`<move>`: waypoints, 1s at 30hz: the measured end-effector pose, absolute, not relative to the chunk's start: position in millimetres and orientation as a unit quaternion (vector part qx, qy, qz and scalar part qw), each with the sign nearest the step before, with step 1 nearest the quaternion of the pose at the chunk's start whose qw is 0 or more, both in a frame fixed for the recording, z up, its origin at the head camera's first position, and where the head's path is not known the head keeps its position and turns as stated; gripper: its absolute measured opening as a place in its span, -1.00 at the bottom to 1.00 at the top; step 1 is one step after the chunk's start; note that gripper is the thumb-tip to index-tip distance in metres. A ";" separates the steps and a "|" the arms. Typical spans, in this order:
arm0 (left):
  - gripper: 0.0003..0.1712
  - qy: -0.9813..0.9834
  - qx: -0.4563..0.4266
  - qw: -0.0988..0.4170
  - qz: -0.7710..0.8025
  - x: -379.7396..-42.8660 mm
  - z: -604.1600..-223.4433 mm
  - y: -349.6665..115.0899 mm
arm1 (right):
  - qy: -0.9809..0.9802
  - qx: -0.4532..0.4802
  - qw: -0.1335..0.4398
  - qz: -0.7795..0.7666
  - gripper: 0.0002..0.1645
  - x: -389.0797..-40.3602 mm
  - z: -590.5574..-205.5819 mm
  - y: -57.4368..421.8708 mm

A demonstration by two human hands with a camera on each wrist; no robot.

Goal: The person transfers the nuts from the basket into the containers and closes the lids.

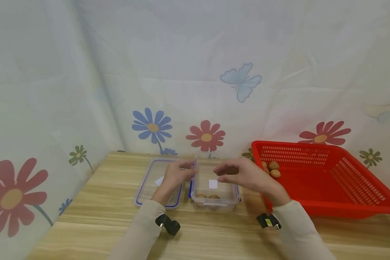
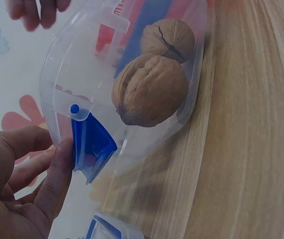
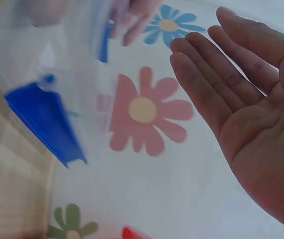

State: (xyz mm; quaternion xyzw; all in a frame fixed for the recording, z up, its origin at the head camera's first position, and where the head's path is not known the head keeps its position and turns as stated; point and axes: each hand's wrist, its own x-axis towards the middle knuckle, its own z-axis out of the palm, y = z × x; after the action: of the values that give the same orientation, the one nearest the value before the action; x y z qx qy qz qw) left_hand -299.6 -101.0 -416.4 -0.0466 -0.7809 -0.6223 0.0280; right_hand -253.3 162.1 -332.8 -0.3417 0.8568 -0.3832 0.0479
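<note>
A clear plastic box with blue side latches sits on the table, two walnuts at its near end. My left hand is at the box's left side. In the left wrist view its fingers pinch the rim beside a latch. My right hand hovers over the box's right side, holding nothing. The right wrist view shows its fingers extended and the palm apart from the box. A white square label shows on the box.
A clear lid with a blue seal lies left of the box on the wooden table. To the right stands a red plastic basket with several walnuts in its left corner. A flowered curtain hangs behind the table.
</note>
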 end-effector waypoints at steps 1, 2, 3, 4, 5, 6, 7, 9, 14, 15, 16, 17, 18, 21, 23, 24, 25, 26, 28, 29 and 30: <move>-0.54 -0.780 -0.045 0.027 -0.624 -299.6 -416.5 -100.5 | 0.856 -0.341 0.041 -0.385 -0.65 -252.3 -329.8 165.2; -0.54 -0.779 -0.044 0.026 -0.625 -299.6 -416.8 -100.3 | 0.858 -0.339 0.033 -0.385 -0.64 -251.2 -326.5 168.2; -0.54 -0.778 -0.043 0.025 -0.626 -299.5 -416.8 -100.1 | 0.859 -0.336 0.026 -0.385 -0.64 -250.3 -323.4 171.3; -0.54 -0.777 -0.042 0.025 -0.628 -299.3 -416.7 -99.9 | 0.860 -0.335 0.018 -0.384 -0.63 -249.6 -320.2 174.4; -0.55 -0.776 -0.043 0.026 -0.629 -299.3 -416.9 -99.8 | 0.862 -0.331 0.013 -0.382 -0.63 -249.0 -317.0 177.3; -0.55 -0.775 -0.043 0.027 -0.629 -299.3 -417.0 -99.8 | 0.863 -0.329 0.009 -0.383 -0.62 -248.3 -313.7 180.2; -0.55 -0.774 -0.044 0.028 -0.631 -299.2 -416.9 -99.7 | 0.864 -0.326 0.007 -0.383 -0.61 -247.8 -310.4 183.0; -0.54 -0.773 -0.045 0.029 -0.632 -298.7 -416.7 -99.5 | 0.866 -0.319 0.004 -0.385 -0.60 -246.8 -303.8 188.1; -0.53 -0.778 -0.041 0.030 -0.627 -298.4 -416.5 -99.1 | 0.872 -0.309 -0.010 -0.379 -0.60 -247.3 -290.4 199.3; -0.54 -0.780 -0.040 0.030 -0.624 -298.6 -416.5 -99.0 | 0.874 -0.308 -0.012 -0.376 -0.60 -247.7 -288.5 201.5; -0.54 -0.782 -0.039 0.031 -0.622 -298.6 -416.5 -99.1 | 0.876 -0.308 -0.015 -0.372 -0.59 -248.5 -287.0 203.3; -0.54 -0.783 -0.038 0.032 -0.620 -298.7 -416.6 -99.3 | 0.878 -0.308 -0.017 -0.367 -0.58 -249.3 -285.5 205.1; -0.54 -0.784 -0.035 0.031 -0.619 -298.8 -416.4 -99.3 | 0.878 -0.308 -0.017 -0.366 -0.58 -250.0 -284.2 207.0; -0.54 -0.784 -0.037 0.033 -0.618 -298.7 -416.7 -99.4 | 0.880 -0.302 -0.013 -0.367 -0.58 -253.1 -280.8 212.8; -0.55 -0.779 -0.036 0.031 -0.625 -298.5 -416.7 -99.4 | 0.881 -0.295 -0.010 -0.369 -0.59 -255.9 -278.6 217.1; -0.55 -0.777 -0.036 0.030 -0.627 -298.5 -416.8 -99.4 | 0.882 -0.293 -0.008 -0.370 -0.59 -257.5 -277.3 219.5; -0.55 -0.775 -0.036 0.029 -0.630 -298.5 -416.9 -99.4 | 0.883 -0.290 -0.007 -0.370 -0.60 -259.1 -275.8 221.9; -0.55 -0.773 -0.033 0.027 -0.633 -298.6 -416.8 -99.4 | 0.884 -0.288 -0.007 -0.369 -0.60 -260.9 -274.4 224.5; -0.55 -0.770 -0.031 0.024 -0.636 -298.9 -417.0 -99.5 | 0.888 -0.283 -0.008 -0.363 -0.60 -264.1 -270.8 230.3; -0.55 -0.772 -0.032 0.023 -0.635 -299.0 -416.9 -99.7 | 0.891 -0.281 -0.012 -0.357 -0.60 -265.7 -269.1 233.3; -0.55 -0.773 -0.032 0.023 -0.633 -299.1 -416.9 -99.8 | 0.894 -0.277 -0.013 -0.352 -0.59 -267.0 -267.3 236.3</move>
State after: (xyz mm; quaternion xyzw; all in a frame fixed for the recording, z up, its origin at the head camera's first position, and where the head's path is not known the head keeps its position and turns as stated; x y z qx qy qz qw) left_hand -299.1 -99.8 -416.9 -0.0317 -0.7729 -0.6333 0.0228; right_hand -267.0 236.3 -267.3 -0.2770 0.8939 -0.3521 -0.0125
